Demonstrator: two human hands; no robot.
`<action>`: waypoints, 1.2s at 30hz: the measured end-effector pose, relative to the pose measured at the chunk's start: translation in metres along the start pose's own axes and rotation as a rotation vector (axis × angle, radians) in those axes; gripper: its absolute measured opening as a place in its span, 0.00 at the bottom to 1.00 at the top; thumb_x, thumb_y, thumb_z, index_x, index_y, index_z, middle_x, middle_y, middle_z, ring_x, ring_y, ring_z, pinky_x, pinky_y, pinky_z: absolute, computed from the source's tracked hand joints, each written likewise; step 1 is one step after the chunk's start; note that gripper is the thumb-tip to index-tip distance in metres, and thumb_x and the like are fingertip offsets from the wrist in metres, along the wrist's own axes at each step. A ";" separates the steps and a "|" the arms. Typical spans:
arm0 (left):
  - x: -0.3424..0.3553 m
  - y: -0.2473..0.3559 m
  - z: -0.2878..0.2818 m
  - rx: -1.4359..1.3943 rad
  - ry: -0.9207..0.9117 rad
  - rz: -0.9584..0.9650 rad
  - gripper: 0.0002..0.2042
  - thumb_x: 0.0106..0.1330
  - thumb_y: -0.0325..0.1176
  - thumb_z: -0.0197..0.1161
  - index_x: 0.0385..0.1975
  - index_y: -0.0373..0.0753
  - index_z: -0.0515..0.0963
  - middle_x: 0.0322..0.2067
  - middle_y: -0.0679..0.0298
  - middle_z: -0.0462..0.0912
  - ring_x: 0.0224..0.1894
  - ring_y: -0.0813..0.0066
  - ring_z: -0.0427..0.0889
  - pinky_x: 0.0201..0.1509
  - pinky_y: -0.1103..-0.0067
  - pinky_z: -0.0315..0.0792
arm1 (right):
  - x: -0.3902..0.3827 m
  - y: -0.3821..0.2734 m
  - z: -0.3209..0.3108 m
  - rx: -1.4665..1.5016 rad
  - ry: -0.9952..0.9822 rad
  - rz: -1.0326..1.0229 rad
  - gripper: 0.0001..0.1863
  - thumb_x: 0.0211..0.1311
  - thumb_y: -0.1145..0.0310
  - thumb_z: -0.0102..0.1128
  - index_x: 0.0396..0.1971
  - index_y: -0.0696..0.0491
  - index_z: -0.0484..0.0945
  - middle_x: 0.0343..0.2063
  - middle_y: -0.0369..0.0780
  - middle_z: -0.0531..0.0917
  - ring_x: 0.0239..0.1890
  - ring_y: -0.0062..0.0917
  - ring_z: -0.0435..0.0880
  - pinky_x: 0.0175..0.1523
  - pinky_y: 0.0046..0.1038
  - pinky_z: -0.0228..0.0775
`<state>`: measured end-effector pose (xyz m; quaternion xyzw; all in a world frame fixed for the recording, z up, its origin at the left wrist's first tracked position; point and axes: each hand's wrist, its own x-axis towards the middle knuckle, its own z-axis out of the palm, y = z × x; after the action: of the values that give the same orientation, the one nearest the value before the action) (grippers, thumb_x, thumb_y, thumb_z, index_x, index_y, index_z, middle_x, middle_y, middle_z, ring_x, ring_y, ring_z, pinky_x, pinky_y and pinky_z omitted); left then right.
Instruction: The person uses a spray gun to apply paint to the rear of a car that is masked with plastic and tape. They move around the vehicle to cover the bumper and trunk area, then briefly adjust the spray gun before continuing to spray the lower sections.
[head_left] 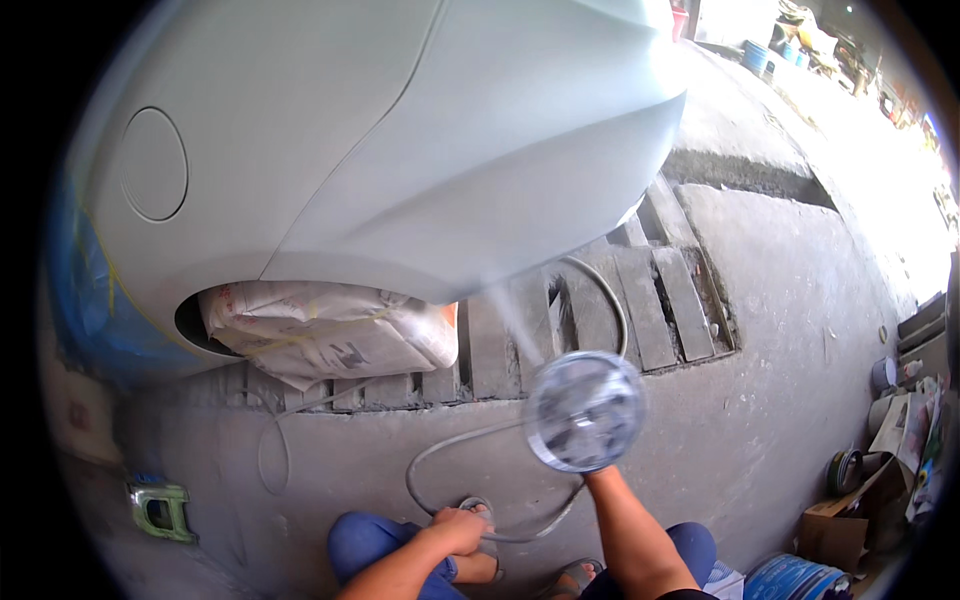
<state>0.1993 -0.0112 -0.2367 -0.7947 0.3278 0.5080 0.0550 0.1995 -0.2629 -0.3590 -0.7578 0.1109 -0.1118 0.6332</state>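
Note:
A spray gun with a round, clear-lidded cup [585, 412] is gripped in my right hand [600, 478], whose fingers are mostly hidden beneath the cup. Pale mist leaves the gun toward the lower edge of a light grey car bumper [520, 180]. My left hand [458, 530] is closed around the grey air hose [535, 533], low in front of my knee. From there the hose loops up behind the cup and across the floor. Printed paper sheeting [330, 325] covers the wheel in the arch.
Blue masking film [95, 300] covers the car's left part. A slatted floor pit [635, 310] runs under the bumper. At left stands a small green stool [162, 510]. A cardboard box [835, 535], a blue tin [795, 578] and other clutter line the right side.

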 end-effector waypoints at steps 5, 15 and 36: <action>-0.002 -0.015 0.006 0.078 -0.031 -0.041 0.12 0.56 0.34 0.52 0.38 0.43 0.78 0.38 0.53 0.81 0.42 0.55 0.79 0.44 0.62 0.71 | 0.004 -0.041 0.042 -0.084 0.047 -0.314 0.22 0.42 0.72 0.62 0.43 0.53 0.74 0.38 0.48 0.78 0.43 0.45 0.77 0.48 0.34 0.70; -0.006 -0.004 0.011 -0.015 0.347 0.053 0.09 0.53 0.39 0.60 0.29 0.42 0.76 0.29 0.58 0.80 0.36 0.56 0.79 0.39 0.62 0.71 | 0.043 -0.023 -0.106 0.252 0.683 0.032 0.09 0.58 0.71 0.59 0.31 0.54 0.67 0.17 0.33 0.73 0.18 0.14 0.72 0.22 0.18 0.64; -0.022 -0.019 0.037 0.122 0.668 0.141 0.12 0.40 0.38 0.71 0.19 0.41 0.75 0.19 0.63 0.74 0.25 0.62 0.74 0.30 0.71 0.66 | 0.059 0.046 -0.038 0.664 0.334 0.292 0.08 0.52 0.70 0.64 0.28 0.52 0.73 0.17 0.32 0.75 0.17 0.15 0.73 0.21 0.21 0.67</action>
<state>0.1756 0.0291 -0.2405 -0.8878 0.4114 0.2016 -0.0431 0.2424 -0.3251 -0.3962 -0.4598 0.2767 -0.1719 0.8261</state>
